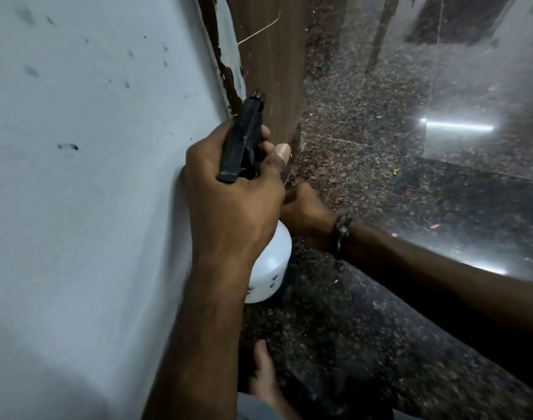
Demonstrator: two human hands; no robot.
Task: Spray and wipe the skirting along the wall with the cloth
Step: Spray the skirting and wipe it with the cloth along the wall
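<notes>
My left hand (229, 201) grips the black trigger head of a spray bottle (244, 137). Its white body (271, 265) hangs below my wrist, and the nozzle points away along the white wall (92, 177). My right hand (307, 216), with a dark bracelet on the wrist, sits lower, down at the foot of the wall beside the brown door frame (274, 71). Its fingers look curled, but my left hand hides what they hold. No cloth is visible. The speckled strip of skirting (292, 325) runs along the wall's base, mostly covered by my arms.
Speckled granite floor (380, 147) spreads to the right, glossy and reflecting a tube light. A darker stone band (411, 344) crosses the lower right. My bare foot (265, 374) rests by the wall. The wall has dark spots and peeling paint near the frame.
</notes>
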